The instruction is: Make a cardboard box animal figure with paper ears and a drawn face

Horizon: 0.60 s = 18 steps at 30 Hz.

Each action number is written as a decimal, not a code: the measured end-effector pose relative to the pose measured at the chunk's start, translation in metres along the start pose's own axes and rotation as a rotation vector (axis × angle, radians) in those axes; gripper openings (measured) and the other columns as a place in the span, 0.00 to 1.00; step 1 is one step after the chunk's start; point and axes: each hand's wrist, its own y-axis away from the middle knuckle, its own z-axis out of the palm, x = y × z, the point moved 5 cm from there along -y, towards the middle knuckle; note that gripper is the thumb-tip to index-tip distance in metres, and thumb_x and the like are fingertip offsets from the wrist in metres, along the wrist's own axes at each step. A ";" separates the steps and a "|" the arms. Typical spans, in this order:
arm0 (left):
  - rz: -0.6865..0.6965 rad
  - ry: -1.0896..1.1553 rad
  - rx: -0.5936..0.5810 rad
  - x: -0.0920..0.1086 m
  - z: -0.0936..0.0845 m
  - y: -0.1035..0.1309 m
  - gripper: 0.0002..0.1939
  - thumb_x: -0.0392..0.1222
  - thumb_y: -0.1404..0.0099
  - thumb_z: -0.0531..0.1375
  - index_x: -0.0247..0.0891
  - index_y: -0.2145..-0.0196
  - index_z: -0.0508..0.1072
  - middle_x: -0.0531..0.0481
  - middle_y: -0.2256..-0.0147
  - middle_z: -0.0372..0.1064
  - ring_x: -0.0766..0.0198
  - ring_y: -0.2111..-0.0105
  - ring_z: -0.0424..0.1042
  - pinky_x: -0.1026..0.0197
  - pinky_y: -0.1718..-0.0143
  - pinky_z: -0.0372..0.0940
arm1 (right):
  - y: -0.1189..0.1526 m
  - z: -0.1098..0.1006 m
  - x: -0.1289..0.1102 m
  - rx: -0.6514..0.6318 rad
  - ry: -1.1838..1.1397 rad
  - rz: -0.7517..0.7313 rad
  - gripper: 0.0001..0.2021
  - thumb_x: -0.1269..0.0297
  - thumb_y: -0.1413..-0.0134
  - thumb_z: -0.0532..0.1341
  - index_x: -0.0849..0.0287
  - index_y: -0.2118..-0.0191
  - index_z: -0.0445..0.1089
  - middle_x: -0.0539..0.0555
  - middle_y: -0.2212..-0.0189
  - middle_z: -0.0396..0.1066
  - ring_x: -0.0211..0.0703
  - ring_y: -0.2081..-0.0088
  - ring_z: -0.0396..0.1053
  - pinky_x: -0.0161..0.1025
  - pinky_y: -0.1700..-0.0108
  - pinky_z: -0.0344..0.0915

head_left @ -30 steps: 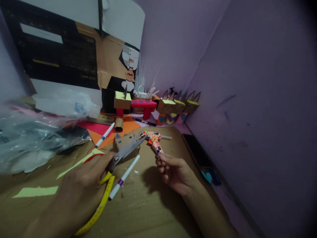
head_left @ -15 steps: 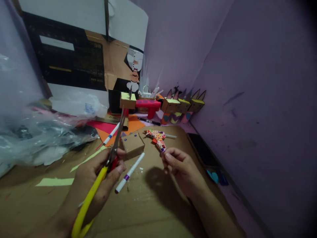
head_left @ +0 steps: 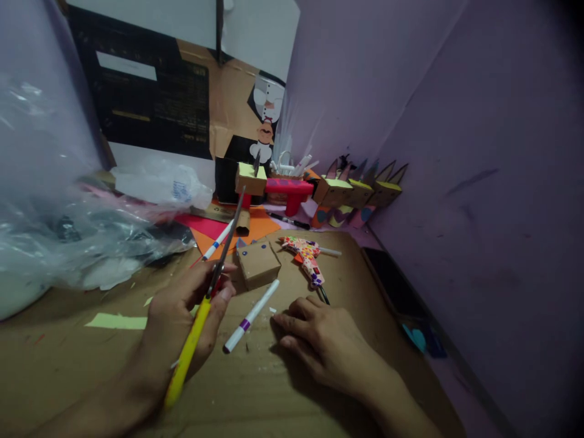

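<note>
My left hand [head_left: 187, 310] is closed around a pair of scissors [head_left: 189, 353], its yellow handle toward me and its blades pointing up and away. Something small and red shows between those fingers. My right hand [head_left: 319, 334] is low over the cardboard sheet [head_left: 255, 401], fingers stretched left, fingertips beside a small white scrap [head_left: 272, 310]; nothing shows in it. Between the hands lies a white marker with a purple band [head_left: 250, 316]. Just beyond sits a small cardboard box with two drawn eyes [head_left: 259, 265]. A colourfully patterned glue gun [head_left: 306, 255] lies past my right hand.
Clear plastic bags [head_left: 114, 225] heap up at left. Behind stand a red figure with a box head [head_left: 289, 188] and several cardboard animal heads [head_left: 335, 190]. A dark phone-like slab [head_left: 392, 283] lies by the right wall. A pale green paper strip [head_left: 116, 320] lies at left.
My right hand has come down to the cardboard, its pinched fingers now stretched out. My left hand still holds the scissors. The whole view has shifted, so things appear further right.
</note>
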 end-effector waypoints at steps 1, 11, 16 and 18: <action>0.016 -0.001 0.007 0.000 0.000 0.000 0.08 0.41 0.39 0.55 0.41 0.61 0.70 0.56 0.71 0.71 0.66 0.74 0.71 0.65 0.72 0.66 | 0.000 0.001 0.001 -0.002 0.008 0.005 0.14 0.62 0.39 0.54 0.51 0.50 0.69 0.55 0.64 0.70 0.47 0.62 0.66 0.40 0.65 0.61; 0.027 0.042 -0.065 0.003 0.003 0.001 0.07 0.38 0.38 0.56 0.43 0.60 0.69 0.57 0.72 0.69 0.68 0.74 0.70 0.66 0.69 0.67 | -0.005 0.008 -0.005 -0.011 0.047 0.023 0.13 0.64 0.40 0.54 0.56 0.53 0.70 0.57 0.63 0.72 0.50 0.61 0.65 0.42 0.67 0.62; 0.028 0.010 -0.060 -0.002 0.003 0.003 0.09 0.38 0.37 0.55 0.43 0.58 0.68 0.56 0.70 0.70 0.68 0.73 0.71 0.67 0.70 0.66 | -0.004 0.006 0.010 0.215 -0.356 0.136 0.12 0.66 0.43 0.55 0.56 0.59 0.75 0.56 0.67 0.72 0.45 0.65 0.68 0.40 0.65 0.63; 0.021 -0.005 -0.050 -0.005 0.004 0.004 0.10 0.39 0.37 0.55 0.43 0.57 0.68 0.56 0.70 0.71 0.68 0.72 0.72 0.68 0.70 0.67 | -0.002 0.011 0.024 0.299 -0.804 0.322 0.09 0.63 0.47 0.60 0.58 0.64 0.76 0.54 0.72 0.71 0.40 0.71 0.68 0.36 0.70 0.63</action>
